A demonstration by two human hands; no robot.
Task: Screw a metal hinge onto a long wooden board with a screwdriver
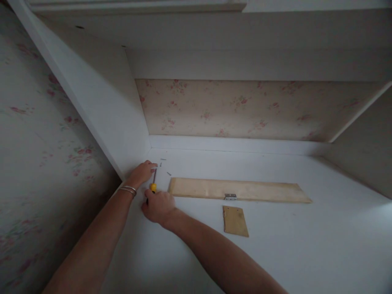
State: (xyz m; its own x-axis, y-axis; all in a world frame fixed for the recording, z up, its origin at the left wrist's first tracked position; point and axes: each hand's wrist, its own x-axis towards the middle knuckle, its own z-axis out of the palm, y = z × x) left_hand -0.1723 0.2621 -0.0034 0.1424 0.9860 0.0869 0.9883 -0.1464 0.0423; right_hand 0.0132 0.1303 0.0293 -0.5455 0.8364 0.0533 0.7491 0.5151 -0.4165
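My right hand [159,205] is wrapped round a screwdriver [153,187] with a yellow and black handle, its thin shaft pointing away from me. By the shaft's tip, my left hand [143,172] has its thumb and fingertips pinched together; whatever is between them is too small to make out. Just beyond and to the right lie a few loose screws [168,173] on the white surface. To the right of my hands is a long pale wooden board [202,188] with a metal hinge [230,197] at its near edge. A small tan wooden piece [235,221] lies nearer to me.
The white surface [290,237] sits inside a white cabinet frame. A tall side panel [104,94] rises close to my left hand, and a shelf [229,32] hangs overhead. Flowered wallpaper [214,106] shows at the back and on the left.
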